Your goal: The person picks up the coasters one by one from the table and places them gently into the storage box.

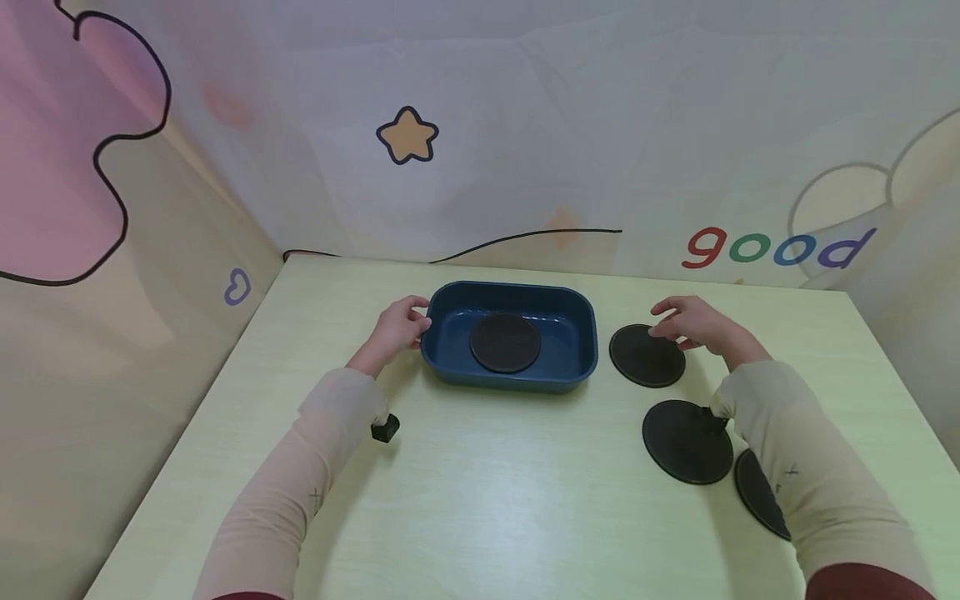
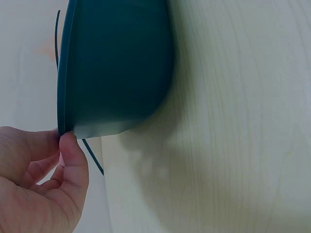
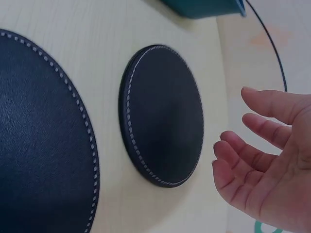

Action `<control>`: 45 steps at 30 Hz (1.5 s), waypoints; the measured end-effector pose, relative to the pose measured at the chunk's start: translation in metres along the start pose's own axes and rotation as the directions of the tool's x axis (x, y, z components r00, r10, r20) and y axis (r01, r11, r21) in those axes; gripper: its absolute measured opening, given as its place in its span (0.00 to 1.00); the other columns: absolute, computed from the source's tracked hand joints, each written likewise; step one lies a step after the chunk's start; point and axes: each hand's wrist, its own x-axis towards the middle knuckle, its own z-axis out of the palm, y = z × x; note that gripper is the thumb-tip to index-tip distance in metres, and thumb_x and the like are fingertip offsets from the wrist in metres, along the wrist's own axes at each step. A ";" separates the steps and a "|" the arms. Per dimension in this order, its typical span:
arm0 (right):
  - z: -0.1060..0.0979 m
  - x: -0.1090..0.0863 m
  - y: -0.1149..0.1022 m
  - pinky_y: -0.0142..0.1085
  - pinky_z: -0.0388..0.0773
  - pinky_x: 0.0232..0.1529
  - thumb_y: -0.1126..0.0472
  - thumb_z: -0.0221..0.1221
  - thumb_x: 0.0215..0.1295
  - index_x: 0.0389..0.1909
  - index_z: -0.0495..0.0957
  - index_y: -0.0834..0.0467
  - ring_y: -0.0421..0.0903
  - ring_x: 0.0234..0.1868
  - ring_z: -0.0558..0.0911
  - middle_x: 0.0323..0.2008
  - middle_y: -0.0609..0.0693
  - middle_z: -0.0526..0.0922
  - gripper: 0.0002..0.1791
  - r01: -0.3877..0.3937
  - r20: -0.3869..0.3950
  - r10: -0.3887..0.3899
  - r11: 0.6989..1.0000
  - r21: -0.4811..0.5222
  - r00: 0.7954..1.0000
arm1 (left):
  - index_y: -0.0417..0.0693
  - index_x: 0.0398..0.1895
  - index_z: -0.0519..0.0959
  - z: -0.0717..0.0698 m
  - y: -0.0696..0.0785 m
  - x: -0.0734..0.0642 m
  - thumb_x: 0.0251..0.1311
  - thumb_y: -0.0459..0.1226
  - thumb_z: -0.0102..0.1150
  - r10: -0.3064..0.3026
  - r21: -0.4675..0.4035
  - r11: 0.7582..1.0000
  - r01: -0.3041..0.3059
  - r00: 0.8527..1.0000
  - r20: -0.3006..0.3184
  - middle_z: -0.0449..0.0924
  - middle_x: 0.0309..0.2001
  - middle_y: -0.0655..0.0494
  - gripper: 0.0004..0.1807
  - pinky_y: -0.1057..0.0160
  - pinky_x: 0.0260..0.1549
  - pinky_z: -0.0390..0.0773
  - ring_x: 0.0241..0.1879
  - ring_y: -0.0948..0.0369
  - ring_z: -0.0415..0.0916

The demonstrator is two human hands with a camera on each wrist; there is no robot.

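The blue box [image 1: 510,386] sits in the middle of the frame, its far side near the table's [image 1: 480,508] back edge, where the wall [image 1: 562,125] rises. Pale, wood-grained table runs from its front side to the bottom of the frame between the two sleeves, and a narrow strip parts its right end from the nearest coaster [image 1: 647,360]. The left hand [image 1: 396,327] pinches the rim at the box's left end between thumb and finger. The right hand [image 1: 697,323], right of centre, has thumb and fingers spread and loosely bent, holding nothing; the right wrist view shows it just beside that coaster, apart from it. The box looks smooth and glossy, with rounded corners; a black disc [image 1: 505,342] lies flat inside. The coasters are round, dark and leather-like, with pale dashed stitching along the edge in the right wrist view. Lower right, a second coaster [image 1: 678,446] is overlapped by a black block at the right wrist, and a third [image 1: 757,496] is partly hidden beneath the right sleeve [image 1: 825,475]. The left wrist view cuts off the box at the top and shows only its outer side.
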 end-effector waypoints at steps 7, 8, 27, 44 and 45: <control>0.000 0.003 0.013 0.48 0.70 0.47 0.57 0.51 0.61 0.59 0.54 0.68 0.60 0.48 0.65 0.51 0.66 0.64 0.30 -0.059 0.007 0.059 0.998 0.009 0.998 | 0.44 0.58 0.64 0.001 0.000 -0.001 0.61 0.33 0.46 -0.006 0.004 1.000 0.006 1.000 0.000 0.71 0.39 0.46 0.20 0.68 0.25 0.77 0.32 0.55 0.73; 0.000 0.003 0.014 0.49 0.70 0.47 0.56 0.51 0.61 0.59 0.54 0.68 0.60 0.49 0.65 0.52 0.67 0.63 0.30 -0.068 0.007 0.067 0.998 0.010 0.998 | 0.44 0.58 0.64 0.001 0.000 -0.002 0.61 0.33 0.46 -0.008 0.005 1.000 0.008 1.000 0.001 0.71 0.39 0.46 0.20 0.68 0.26 0.77 0.33 0.55 0.72; -0.001 0.017 0.034 0.38 0.66 0.36 0.57 0.54 0.59 0.59 0.54 0.67 0.53 0.41 0.64 0.43 0.60 0.62 0.32 -0.159 0.009 0.159 0.987 0.010 0.987 | 0.46 0.58 0.63 0.000 0.001 -0.001 0.62 0.34 0.46 -0.024 0.034 0.999 0.024 1.000 -0.003 0.71 0.40 0.46 0.20 0.69 0.26 0.77 0.30 0.60 0.71; 0.006 0.025 0.040 0.33 0.61 0.23 0.63 0.56 0.55 0.47 0.61 0.68 0.43 0.21 0.62 0.31 0.55 0.63 0.22 -0.096 -0.022 0.094 0.993 -0.074 0.995 | 0.46 0.58 0.63 0.000 0.001 0.000 0.62 0.34 0.47 -0.034 0.047 0.998 0.034 0.999 -0.006 0.71 0.39 0.46 0.21 0.70 0.25 0.77 0.29 0.59 0.70; 0.006 0.026 0.040 0.33 0.61 0.23 0.63 0.56 0.55 0.46 0.61 0.68 0.43 0.20 0.62 0.30 0.54 0.63 0.21 -0.097 -0.022 0.096 0.993 -0.074 0.995 | 0.46 0.58 0.64 0.000 0.001 0.000 0.62 0.34 0.47 -0.036 0.047 0.998 0.036 0.999 -0.007 0.71 0.39 0.46 0.20 0.70 0.25 0.77 0.29 0.59 0.70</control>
